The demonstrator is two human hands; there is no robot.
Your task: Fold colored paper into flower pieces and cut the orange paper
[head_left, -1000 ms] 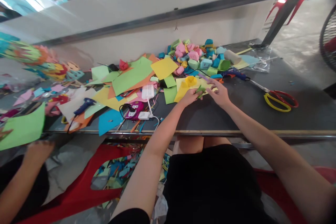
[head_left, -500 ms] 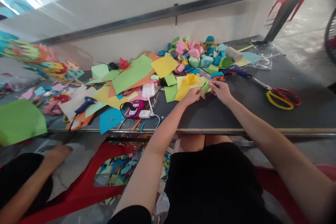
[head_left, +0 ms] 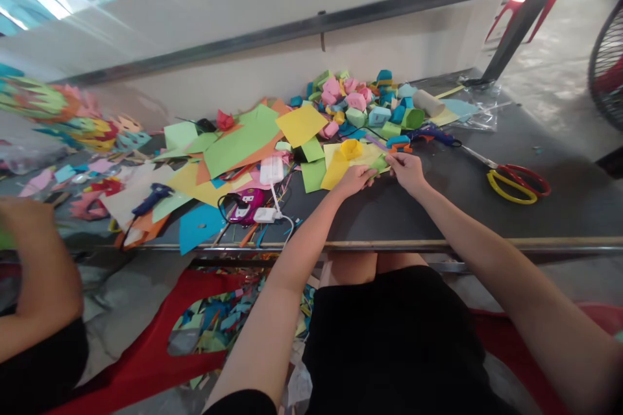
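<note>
Between my two hands is a small piece of green paper (head_left: 381, 163), partly covered by fingers. My left hand (head_left: 357, 180) is closed on its left side. The fingers of my right hand (head_left: 406, 170) pinch at its right edge. Just beyond lie yellow paper sheets (head_left: 335, 170) with a rounded yellow paper piece (head_left: 351, 149) on top. Past my right hand, a blue glue gun (head_left: 435, 134) rests on the grey table (head_left: 452, 207). Scissors (head_left: 518, 183) with one red and one yellow handle lie farther right.
A heap of folded paper pieces (head_left: 357, 101) stands against the wall. Coloured sheets (head_left: 243, 142), a purple power strip (head_left: 247, 206) and a second glue gun (head_left: 152, 199) spread leftward. A co-worker's arm (head_left: 43, 266) is at far left. Paper scraps (head_left: 228, 318) fill the space below.
My hands keep the green paper at nearly the same spot, and it looks turned flatter. The co-worker's arm has risen at the left, and the large green sheet there has mostly left view.
</note>
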